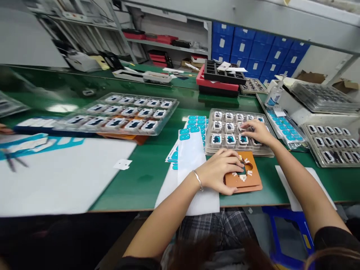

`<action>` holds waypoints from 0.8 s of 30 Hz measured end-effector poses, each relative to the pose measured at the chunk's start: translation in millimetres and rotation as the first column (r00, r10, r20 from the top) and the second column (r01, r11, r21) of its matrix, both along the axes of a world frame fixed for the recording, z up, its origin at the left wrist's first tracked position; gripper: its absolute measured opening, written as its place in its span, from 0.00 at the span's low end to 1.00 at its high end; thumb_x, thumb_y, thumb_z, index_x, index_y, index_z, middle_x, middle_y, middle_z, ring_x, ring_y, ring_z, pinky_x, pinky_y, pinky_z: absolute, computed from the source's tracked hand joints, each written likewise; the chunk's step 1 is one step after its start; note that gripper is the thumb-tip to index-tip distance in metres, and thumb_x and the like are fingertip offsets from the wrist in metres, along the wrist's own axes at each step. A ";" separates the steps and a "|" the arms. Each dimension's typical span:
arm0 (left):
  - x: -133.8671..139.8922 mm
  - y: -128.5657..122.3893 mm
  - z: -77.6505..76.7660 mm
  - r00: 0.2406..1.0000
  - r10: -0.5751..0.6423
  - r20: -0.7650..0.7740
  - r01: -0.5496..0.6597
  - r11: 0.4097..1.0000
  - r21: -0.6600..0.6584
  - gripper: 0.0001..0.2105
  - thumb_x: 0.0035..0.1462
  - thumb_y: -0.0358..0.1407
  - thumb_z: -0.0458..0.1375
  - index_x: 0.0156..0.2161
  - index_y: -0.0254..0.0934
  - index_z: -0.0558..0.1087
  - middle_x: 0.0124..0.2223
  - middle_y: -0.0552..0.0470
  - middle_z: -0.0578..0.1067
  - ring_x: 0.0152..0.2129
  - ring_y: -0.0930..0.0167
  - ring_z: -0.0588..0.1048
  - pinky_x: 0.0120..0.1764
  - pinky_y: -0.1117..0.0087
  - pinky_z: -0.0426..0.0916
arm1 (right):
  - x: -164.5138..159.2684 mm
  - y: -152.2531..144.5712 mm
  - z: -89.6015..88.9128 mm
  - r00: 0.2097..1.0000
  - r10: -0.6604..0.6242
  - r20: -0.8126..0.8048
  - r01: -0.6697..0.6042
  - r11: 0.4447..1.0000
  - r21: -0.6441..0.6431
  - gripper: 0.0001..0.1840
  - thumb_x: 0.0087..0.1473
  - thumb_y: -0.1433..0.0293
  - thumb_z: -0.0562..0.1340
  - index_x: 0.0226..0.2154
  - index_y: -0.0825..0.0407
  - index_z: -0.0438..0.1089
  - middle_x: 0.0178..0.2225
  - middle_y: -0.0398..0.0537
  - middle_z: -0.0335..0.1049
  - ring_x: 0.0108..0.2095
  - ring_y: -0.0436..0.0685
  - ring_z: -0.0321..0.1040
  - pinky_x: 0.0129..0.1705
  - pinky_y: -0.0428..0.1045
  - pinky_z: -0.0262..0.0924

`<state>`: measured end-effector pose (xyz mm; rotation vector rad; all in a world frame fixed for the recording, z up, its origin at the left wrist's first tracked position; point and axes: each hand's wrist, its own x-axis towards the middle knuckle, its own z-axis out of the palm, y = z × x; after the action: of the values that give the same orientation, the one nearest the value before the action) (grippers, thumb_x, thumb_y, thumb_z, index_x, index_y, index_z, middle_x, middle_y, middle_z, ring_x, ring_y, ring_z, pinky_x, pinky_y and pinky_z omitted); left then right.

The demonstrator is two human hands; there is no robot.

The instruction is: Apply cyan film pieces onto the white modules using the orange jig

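Observation:
My left hand (221,169) rests on an orange fixture block (247,178) at the bench's front edge. Its thumb lies at the near side, and its fingertips press on a dark piece (242,169) in the block's cut-out. Over a clear plastic tray (209,144) just behind, my right hand (258,130) has thumb and forefinger on either side of a small white part, mostly hidden by the fingers. White parts (230,140) with teal faces fill the tray's front row; those further back look greyer.
Sheets of teal stickers (192,131) and white paper lie left of the fixture. Another tray of white parts (129,111) stands further left, near another person's blurred hand (5,129). More trays (332,144) and a bottle (274,96) are at right. A blue stool (281,240) sits below.

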<state>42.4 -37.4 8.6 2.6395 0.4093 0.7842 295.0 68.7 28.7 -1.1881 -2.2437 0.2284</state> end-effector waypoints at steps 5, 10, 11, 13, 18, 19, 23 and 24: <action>-3.3 3.7 -0.6 0.999 -0.017 0.042 0.017 1.000 0.016 0.21 0.43 0.40 0.66 0.45 0.40 0.76 0.48 0.51 0.79 0.50 0.58 0.70 0.54 0.54 0.61 | 5.8 -35.1 9.2 0.976 -0.026 -0.215 0.027 1.000 0.002 0.13 0.59 0.58 0.62 0.39 0.50 0.73 0.37 0.50 0.76 0.36 0.57 0.71 0.37 0.53 0.67; -0.7 -1.9 1.8 1.000 0.020 0.007 -0.020 0.999 0.049 0.18 0.48 0.42 0.63 0.45 0.39 0.77 0.47 0.49 0.79 0.50 0.58 0.70 0.53 0.54 0.60 | 4.8 -103.8 14.4 0.932 0.165 -0.322 -0.211 0.971 -0.116 0.09 0.58 0.66 0.65 0.41 0.49 0.75 0.37 0.47 0.77 0.32 0.53 0.74 0.33 0.49 0.71; -0.7 -3.1 3.0 1.000 0.026 -0.002 -0.025 0.998 0.061 0.18 0.48 0.42 0.63 0.45 0.39 0.77 0.47 0.49 0.79 0.50 0.58 0.69 0.53 0.54 0.60 | 4.3 -112.4 15.1 0.939 0.190 -0.288 -0.232 0.965 -0.120 0.09 0.58 0.67 0.65 0.42 0.49 0.74 0.38 0.47 0.77 0.31 0.52 0.74 0.32 0.48 0.71; -1.6 -4.6 5.4 0.999 0.038 -0.012 -0.037 0.996 0.086 0.17 0.49 0.43 0.63 0.44 0.39 0.77 0.47 0.50 0.79 0.50 0.58 0.69 0.53 0.54 0.59 | 2.9 -121.9 16.3 0.956 0.222 -0.190 -0.245 0.964 -0.107 0.10 0.58 0.70 0.65 0.44 0.49 0.73 0.39 0.47 0.77 0.30 0.50 0.74 0.32 0.46 0.71; -6.9 -4.3 9.0 0.997 0.079 -0.024 -0.076 0.989 0.126 0.21 0.54 0.53 0.61 0.45 0.40 0.76 0.47 0.49 0.79 0.49 0.58 0.69 0.52 0.53 0.56 | -0.5 -122.3 17.4 0.975 0.219 -0.043 -0.221 0.975 -0.032 0.07 0.60 0.68 0.63 0.42 0.50 0.70 0.36 0.45 0.76 0.27 0.48 0.71 0.29 0.43 0.66; -7.6 -3.9 9.1 0.997 0.079 -0.025 -0.075 0.988 0.133 0.22 0.55 0.54 0.60 0.46 0.40 0.76 0.47 0.49 0.79 0.49 0.58 0.69 0.52 0.53 0.56 | -0.9 -122.5 17.2 0.978 0.206 -0.040 -0.207 0.978 -0.032 0.06 0.60 0.67 0.63 0.40 0.50 0.69 0.33 0.43 0.75 0.25 0.47 0.69 0.27 0.43 0.64; -8.0 -2.9 8.1 0.997 0.075 -0.028 -0.069 0.986 0.155 0.22 0.56 0.55 0.59 0.46 0.39 0.76 0.47 0.49 0.79 0.49 0.58 0.69 0.52 0.53 0.55 | -3.5 -126.9 13.9 0.990 0.141 -0.005 -0.141 0.987 -0.081 0.12 0.60 0.60 0.63 0.32 0.50 0.63 0.17 0.33 0.59 0.15 0.45 0.55 0.19 0.43 0.49; -7.7 -3.0 8.0 0.997 0.075 -0.030 -0.069 0.985 0.157 0.22 0.57 0.55 0.59 0.45 0.39 0.76 0.46 0.49 0.79 0.49 0.58 0.69 0.52 0.53 0.56 | -4.3 -127.9 12.7 0.991 0.133 0.011 -0.131 0.986 -0.106 0.14 0.61 0.59 0.62 0.31 0.50 0.61 0.15 0.31 0.55 0.14 0.45 0.53 0.18 0.43 0.47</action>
<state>34.7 -40.3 16.6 2.8008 0.4735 0.8238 290.7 -59.2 41.3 -1.0989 -2.3540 0.3936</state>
